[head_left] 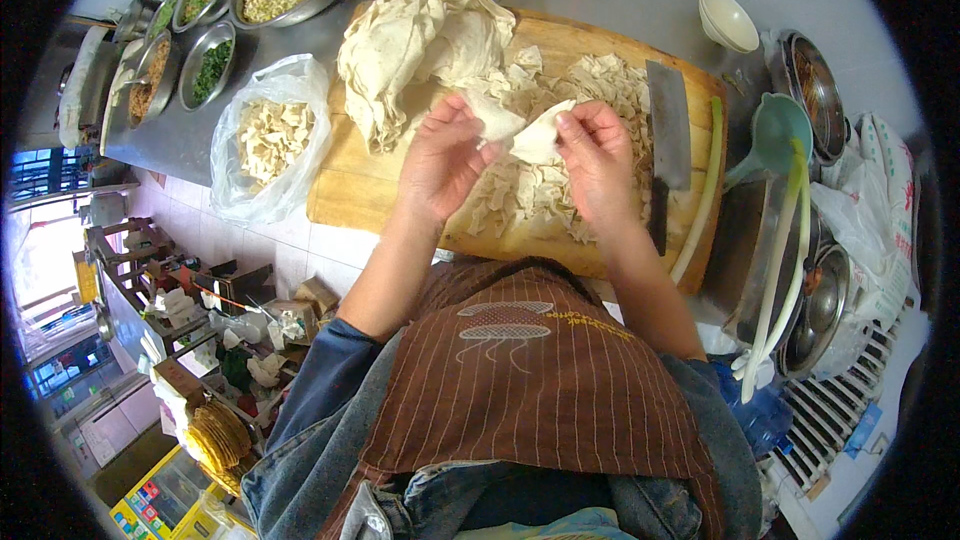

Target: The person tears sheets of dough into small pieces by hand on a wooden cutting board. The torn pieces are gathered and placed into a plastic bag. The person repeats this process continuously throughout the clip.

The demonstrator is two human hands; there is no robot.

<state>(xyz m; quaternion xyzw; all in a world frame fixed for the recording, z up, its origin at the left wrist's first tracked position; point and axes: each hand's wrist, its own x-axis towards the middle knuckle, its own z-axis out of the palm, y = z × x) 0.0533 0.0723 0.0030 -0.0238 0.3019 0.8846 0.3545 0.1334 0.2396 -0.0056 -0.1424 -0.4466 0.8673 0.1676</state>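
Note:
My left hand (448,150) and my right hand (598,157) each pinch a piece of thin pale flatbread (541,136) between thumb and fingers; the two pieces meet or overlap between them, and I cannot tell whether they are joined. Both hands are above a wooden cutting board (352,191). Under and around them lies a spread of torn flatbread pieces (544,191). A large folded heap of the same soft flatbread (405,52) rests at the board's far left. To the right of the pieces a cleaver (670,127) lies flat, with a leek stalk (701,195) beside it.
Left of the board stands a clear plastic bag (319,101) of torn pieces. Metal bowls of chopped greens (213,67) and other fillings line the far left. On the right are stacked white bowls (727,19), a green plastic ladle (780,127) and metal pans (817,97).

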